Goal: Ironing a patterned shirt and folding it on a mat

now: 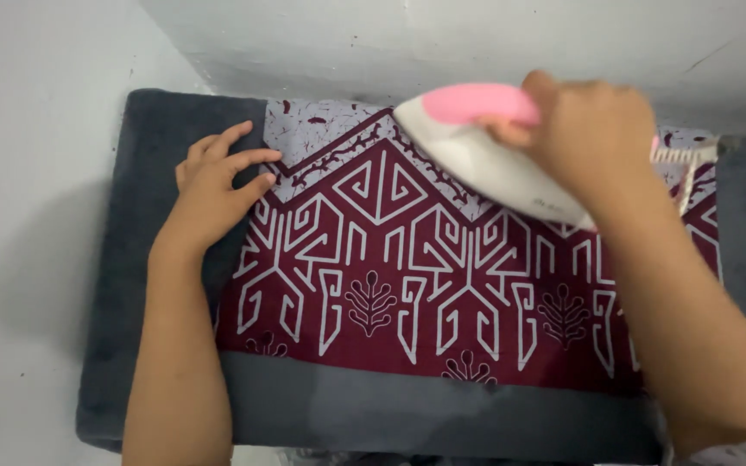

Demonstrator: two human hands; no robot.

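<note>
Now the right hand grips the iron (pink handle) on the patterned cloth; the left hand lies flat, released, on the cloth's left edge.

A white painted wall runs across the top of the view, its surface rough, with small dark specks and a thin crack near the right end. To the left lies a pale, plain white floor, meeting the wall at a corner in the upper left. A soft grey shadow falls on that floor beside the dark grey padded mat. The light is even and dim, without hard highlights.
</note>
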